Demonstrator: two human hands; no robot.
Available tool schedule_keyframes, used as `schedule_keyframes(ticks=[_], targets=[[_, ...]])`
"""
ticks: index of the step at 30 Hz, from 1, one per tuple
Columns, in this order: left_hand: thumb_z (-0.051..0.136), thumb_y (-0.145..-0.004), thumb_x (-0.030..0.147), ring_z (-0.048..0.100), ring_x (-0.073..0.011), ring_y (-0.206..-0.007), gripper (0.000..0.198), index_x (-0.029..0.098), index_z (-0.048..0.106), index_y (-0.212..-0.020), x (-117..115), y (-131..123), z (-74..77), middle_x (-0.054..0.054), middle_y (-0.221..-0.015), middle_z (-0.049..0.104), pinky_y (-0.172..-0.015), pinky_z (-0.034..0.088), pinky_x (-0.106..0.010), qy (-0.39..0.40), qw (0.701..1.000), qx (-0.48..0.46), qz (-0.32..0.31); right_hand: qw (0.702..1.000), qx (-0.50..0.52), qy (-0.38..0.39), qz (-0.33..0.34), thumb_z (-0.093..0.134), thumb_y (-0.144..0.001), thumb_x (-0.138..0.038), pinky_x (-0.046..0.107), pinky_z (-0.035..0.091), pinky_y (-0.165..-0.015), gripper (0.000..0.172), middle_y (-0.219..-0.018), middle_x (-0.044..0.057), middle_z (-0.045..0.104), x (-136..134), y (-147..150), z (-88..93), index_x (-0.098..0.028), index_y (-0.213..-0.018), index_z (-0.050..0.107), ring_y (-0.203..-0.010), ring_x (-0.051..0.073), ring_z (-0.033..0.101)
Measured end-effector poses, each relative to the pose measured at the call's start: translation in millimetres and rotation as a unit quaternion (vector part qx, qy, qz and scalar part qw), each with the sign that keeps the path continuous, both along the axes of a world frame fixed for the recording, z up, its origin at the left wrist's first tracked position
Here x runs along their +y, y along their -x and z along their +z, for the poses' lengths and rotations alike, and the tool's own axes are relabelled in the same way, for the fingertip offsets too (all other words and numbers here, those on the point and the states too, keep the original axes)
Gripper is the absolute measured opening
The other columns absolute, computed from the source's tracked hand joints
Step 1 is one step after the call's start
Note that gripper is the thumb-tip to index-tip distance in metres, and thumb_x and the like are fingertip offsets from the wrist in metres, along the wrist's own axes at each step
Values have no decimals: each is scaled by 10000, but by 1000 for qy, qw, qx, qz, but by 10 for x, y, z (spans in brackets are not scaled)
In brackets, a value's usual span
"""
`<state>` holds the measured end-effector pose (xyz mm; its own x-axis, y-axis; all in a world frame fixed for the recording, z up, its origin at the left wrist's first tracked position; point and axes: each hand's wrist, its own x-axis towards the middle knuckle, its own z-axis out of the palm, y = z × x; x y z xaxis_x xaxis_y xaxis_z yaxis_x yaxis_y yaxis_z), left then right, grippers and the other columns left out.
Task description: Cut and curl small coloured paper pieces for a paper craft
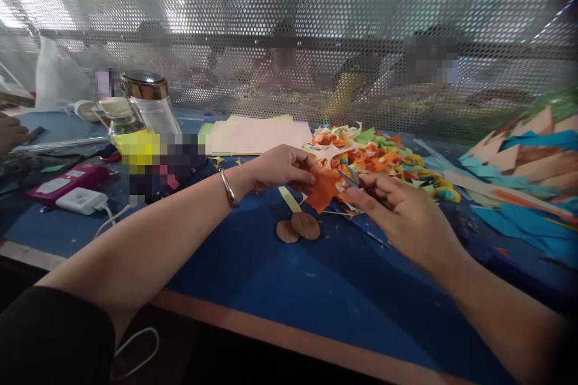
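My left hand (pixel 280 168) pinches an orange paper piece (pixel 323 189) above the blue table (pixel 271 277). A bangle sits on that wrist. My right hand (pixel 397 216) is closed round small scissors (pixel 351 179), whose blades meet the right edge of the orange paper. Two brown paper discs (pixel 298 228) lie on the table just below the paper, beside a pale yellow strip (pixel 289 198).
A heap of coloured paper scraps (pixel 383 156) lies behind my hands. Pale paper sheets (pixel 259 135) lie at the back. Folded blue and orange paper pieces (pixel 519 168) fill the right. A glass jar (pixel 151 105), a pink phone (pixel 67 180) and a white charger (pixel 81 200) stand left. A perforated screen (pixel 316 42) backs the table.
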<state>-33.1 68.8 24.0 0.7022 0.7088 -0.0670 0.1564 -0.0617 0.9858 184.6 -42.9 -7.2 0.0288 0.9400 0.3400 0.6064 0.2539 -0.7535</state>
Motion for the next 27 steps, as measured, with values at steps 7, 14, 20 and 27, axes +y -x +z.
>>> schedule_keyframes(ticks=[7,14,20,27], targets=[[754,-745,10,644,-76,-687,199,132,674,-881,-29,-46,-57,21,-748,694,-747,523,-262,-59,997,-14,-44,999,44,3,26,682,-879,-698,274,386,-448,464,-630,-17,549,-6,55,47,-233,-882,677,-525,136,495],[791,-714,39,654,-105,-746,235,130,654,-881,-61,-85,-73,1,-784,684,-791,521,-300,-65,995,-46,-53,998,56,21,29,718,-856,-702,248,285,-413,500,-573,-48,455,-6,36,19,-218,-782,619,-487,100,365],[834,-712,72,665,-109,-704,320,149,620,-937,-98,-98,-68,-9,-773,704,-720,510,-278,7,995,-93,-34,994,93,43,42,764,-812,-697,241,254,-370,501,-561,-52,477,-15,37,31,-215,-809,631,-445,85,345],[815,-753,111,641,-70,-664,241,160,630,-900,-158,-112,-24,28,-744,686,-655,460,-218,113,981,-155,-15,994,107,22,24,775,-845,-628,237,273,-368,428,-573,-42,503,-18,11,2,-215,-824,665,-450,86,384]])
